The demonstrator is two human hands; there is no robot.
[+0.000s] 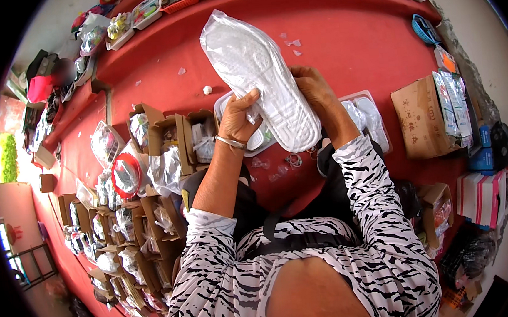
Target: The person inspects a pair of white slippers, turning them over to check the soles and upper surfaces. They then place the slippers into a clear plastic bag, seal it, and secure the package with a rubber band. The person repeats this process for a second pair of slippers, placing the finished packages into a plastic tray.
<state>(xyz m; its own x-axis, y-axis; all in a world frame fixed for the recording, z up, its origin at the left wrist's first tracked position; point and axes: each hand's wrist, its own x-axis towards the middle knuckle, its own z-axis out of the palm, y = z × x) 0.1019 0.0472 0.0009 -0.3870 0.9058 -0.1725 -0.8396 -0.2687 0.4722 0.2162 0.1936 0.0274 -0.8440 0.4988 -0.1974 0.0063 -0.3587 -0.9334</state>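
A pair of white insoles point(265, 69) in a clear plastic sleeve is held up in front of me, tilted with its top toward the far left. My left hand point(240, 117) grips its left edge, thumb on the front face, fingers mostly hidden. From the right side, my right hand point(314, 92) closes round the other edge, its fingers partly behind the package. Below, a white plastic tray point(220, 106) stands on the red floor, partly covered by my left hand. Another white tray point(386, 133) with clear-wrapped white items sits beyond my right forearm.
Many open cardboard boxes point(162, 216) of bagged goods crowd the floor at left. A large carton point(419, 120) stands at right, near pink-and-white boxes point(482, 200). Baskets, including a red one point(181, 4), line the far ledge. Plastic scraps point(296, 42) lie on the red floor.
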